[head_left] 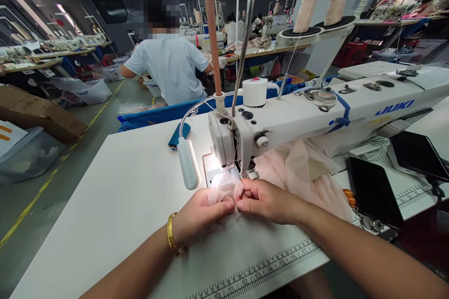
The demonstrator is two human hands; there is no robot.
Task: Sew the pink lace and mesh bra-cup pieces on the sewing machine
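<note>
Sheer pale pink fabric (224, 188) is gathered between my two hands, just in front of the needle area of a white sewing machine (294, 126). My left hand (205, 210), with a gold bangle at its wrist, pinches the fabric's near edge between thumb and fingers. Close against it, my right hand (263, 198) grips the same cloth, fingers curled and thumb pointing left. More of the sheer fabric (305, 168) lies bunched beneath the machine's arm, to the right. A lamp (187, 163) lights the needle area. The needle tip itself cannot be made out.
A phone (373, 191), a second dark device (421, 154) and a coiled white cable (372, 149) lie right on the white table (140, 187). A printed ruler (266, 271) runs along the front edge. Beyond the table sits a person (168, 65) in a light blue shirt.
</note>
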